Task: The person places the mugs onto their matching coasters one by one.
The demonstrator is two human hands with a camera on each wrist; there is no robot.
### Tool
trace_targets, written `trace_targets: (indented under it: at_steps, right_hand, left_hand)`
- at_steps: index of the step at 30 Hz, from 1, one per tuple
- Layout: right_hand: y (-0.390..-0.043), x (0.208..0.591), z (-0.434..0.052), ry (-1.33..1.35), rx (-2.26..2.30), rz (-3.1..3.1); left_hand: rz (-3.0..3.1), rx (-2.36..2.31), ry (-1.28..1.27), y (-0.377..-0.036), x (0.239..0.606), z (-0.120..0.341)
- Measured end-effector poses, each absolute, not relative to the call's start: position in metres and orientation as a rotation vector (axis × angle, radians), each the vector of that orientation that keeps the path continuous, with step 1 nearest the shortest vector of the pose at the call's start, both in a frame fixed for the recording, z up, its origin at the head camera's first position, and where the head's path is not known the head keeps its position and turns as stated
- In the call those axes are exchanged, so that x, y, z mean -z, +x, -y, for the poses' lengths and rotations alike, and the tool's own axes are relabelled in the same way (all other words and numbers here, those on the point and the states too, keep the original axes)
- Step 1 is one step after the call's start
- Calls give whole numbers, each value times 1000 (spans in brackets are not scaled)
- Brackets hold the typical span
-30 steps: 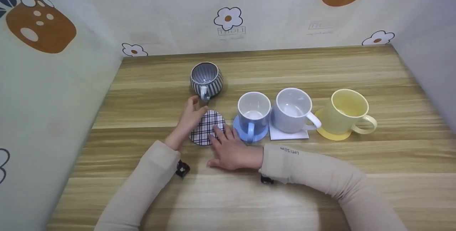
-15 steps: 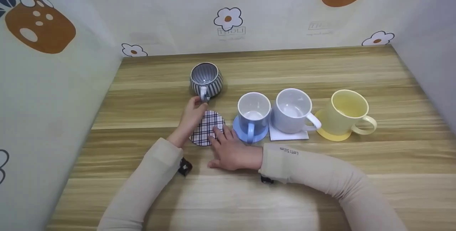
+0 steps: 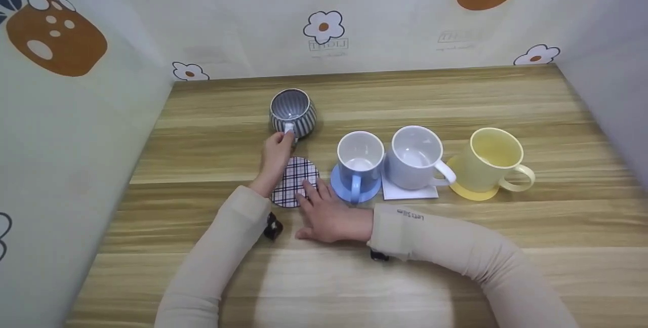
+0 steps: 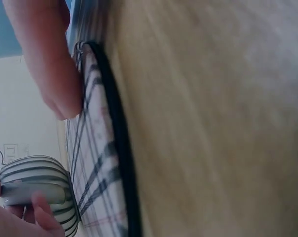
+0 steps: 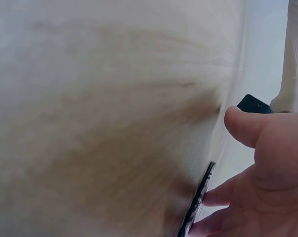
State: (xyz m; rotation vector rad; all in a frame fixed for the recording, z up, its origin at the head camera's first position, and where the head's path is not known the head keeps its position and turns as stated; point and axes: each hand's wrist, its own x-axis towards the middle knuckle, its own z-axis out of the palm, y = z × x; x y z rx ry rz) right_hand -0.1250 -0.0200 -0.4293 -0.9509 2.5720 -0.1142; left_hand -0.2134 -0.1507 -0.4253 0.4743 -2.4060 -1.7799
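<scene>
A striped grey mug (image 3: 304, 123) stands upright on the table behind a round plaid coaster (image 3: 297, 173). My left hand (image 3: 277, 156) pinches its handle between thumb and fingers. In the left wrist view, the left hand's fingers lie around the handle of the mug (image 4: 45, 165), and fingers of the right hand touch the coaster (image 4: 97, 163). My right hand (image 3: 329, 216) rests with spread, straight fingers on the coaster's right edge. From the right wrist, the coaster (image 5: 195, 202) shows edge-on beside the right hand (image 5: 272, 177).
To the right, a blue mug (image 3: 367, 158) stands on a blue coaster (image 3: 340, 189). Beside it, a white mug (image 3: 412, 166) sits on a white square coaster (image 3: 410, 193). Farther right, a yellow mug (image 3: 483, 171) rests on a yellow coaster (image 3: 473, 195). Patterned walls enclose the wooden table (image 3: 233, 105).
My left hand has moved forward and slightly right, from beside the striped mug's handle to pinching it. The right hand, coaster and mugs stay in place.
</scene>
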Motion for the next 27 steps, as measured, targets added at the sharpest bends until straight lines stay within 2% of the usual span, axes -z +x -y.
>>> trace_targets:
  at_steps: [9, 27]
  right_hand:
    - [-125, 430, 20, -962, 84, -2584]
    - [-124, 432, 20, -999, 18, -2615]
  left_hand:
    - [2154, 2257, 560, -220, 427, 144]
    - [2069, 2174, 608, -222, 432, 133]
